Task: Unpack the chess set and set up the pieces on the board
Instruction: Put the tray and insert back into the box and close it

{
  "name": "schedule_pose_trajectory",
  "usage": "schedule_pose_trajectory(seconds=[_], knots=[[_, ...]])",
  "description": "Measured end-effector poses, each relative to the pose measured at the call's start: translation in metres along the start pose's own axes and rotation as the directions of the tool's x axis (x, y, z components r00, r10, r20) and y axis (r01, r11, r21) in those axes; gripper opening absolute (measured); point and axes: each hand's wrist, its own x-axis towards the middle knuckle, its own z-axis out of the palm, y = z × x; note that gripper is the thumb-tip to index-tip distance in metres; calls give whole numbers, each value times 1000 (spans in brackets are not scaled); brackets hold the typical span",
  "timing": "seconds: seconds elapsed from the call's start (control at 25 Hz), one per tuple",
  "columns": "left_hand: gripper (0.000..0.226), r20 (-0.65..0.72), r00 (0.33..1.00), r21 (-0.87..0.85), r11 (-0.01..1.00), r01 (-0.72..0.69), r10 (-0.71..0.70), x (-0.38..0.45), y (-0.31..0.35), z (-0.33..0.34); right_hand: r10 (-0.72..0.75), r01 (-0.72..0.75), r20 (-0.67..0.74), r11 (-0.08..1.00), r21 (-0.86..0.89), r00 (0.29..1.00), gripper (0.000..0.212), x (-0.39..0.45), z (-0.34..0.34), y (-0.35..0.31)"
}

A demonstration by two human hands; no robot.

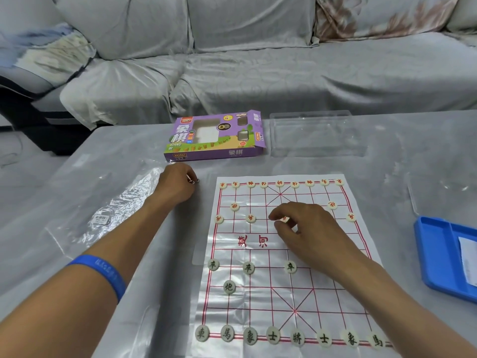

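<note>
The paper board (289,257) is lying flat on the table (129,156), with its long way running from the person out toward the sofa (232,60). The right hand (307,228) is pinching a small round piece (284,218) at the far middle soldier row; I think it should go right on a line crossing. The left hand (178,186) is curling its fingers beside the board; I cannot tell what it is holding.

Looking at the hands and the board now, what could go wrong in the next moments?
The right hand pinches a red piece over the thin board sheet; the forearm above the sheet could drag it and shift placed pieces. The left hand seems to grip small things in its fingers; some could slip onto the table.
</note>
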Motion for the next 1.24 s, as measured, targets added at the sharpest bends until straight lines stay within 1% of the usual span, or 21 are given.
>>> schedule_pose_trajectory(seconds=[0.12,0.2,0.32,0.36,0.4,0.44,0.48,0.52,0.56,0.6,0.64,0.68,0.76,0.84,0.88,0.92,1.04,1.08,1.12,1.2,1.24], knots=[[12,128,989,-43,996,76,-70,1,0,-1,3,-3,0,1000,4,1000,23,-1,0,0],[15,116,992,6,999,48,-49,-3,0,2,6,-6,14,1000,5,1000,24,-1,0,-2],[20,30,1000,45,999,-5,3,-19,4,6,3,-3,32,1000,19,999,23,0,0,-2],[19,-3,1000,-1,1000,4,-4,-25,8,6,13,-15,31,997,70,999,21,0,-2,-3],[17,-23,999,-110,993,39,-42,-32,15,3,48,-50,20,982,182,999,19,0,-2,-5],[16,-2,995,-294,951,91,-96,-41,27,-3,126,-122,12,923,364,992,18,0,-3,-7],[15,83,989,-509,849,145,-119,-52,43,-10,244,-222,43,780,585,969,17,0,-4,-9],[16,188,980,-681,710,180,-67,-65,63,-17,358,-329,140,550,768,923,19,1,-5,-11],[17,264,964,-774,601,197,25,-81,83,-22,405,-403,265,307,862,875,24,2,-6,-12],[17,310,943,-814,546,198,120,-99,102,-25,389,-445,376,104,889,841,31,0,-7,-13],[16,336,919,-831,525,185,208,-117,122,-26,347,-457,442,-40,888,828,38,-5,-11,-14],[16,336,901,-831,537,145,276,-134,140,-23,306,-441,463,-143,886,832,42,-11,-16,-13],[17,242,895,-760,647,-66,375,-162,171,-13,299,-353,430,-279,893,852,40,-24,-28,-7],[22,125,894,-626,733,-266,431,-184,198,-1,363,-261,375,-326,909,853,32,-40,-41,5],[25,81,889,-603,732,-316,450,-193,209,2,395,-231,357,-332,915,846,30,-47,-48,11],[28,50,874,-606,711,-358,483,-201,219,4,416,-208,344,-336,918,842,30,-54,-54,18],[35,-63,788,-574,623,-531,613,-220,250,12,484,-167,333,-354,920,810,38,-81,-75,43],[32,-110,778,-578,596,-557,619,-225,260,16,520,-155,323,-340,927,791,40,-90,-82,55],[26,-137,794,-618,576,-536,592,-229,270,19,560,-139,298,-309,941,773,41,-99,-90,70],[17,-87,852,-718,560,-413,517,-236,287,29,644,-96,207,-204,974,736,39,-114,-111,103],[15,-41,861,-722,580,-376,507,-237,291,38,689,-98,142,-102,990,711,38,-119,-124,120]])
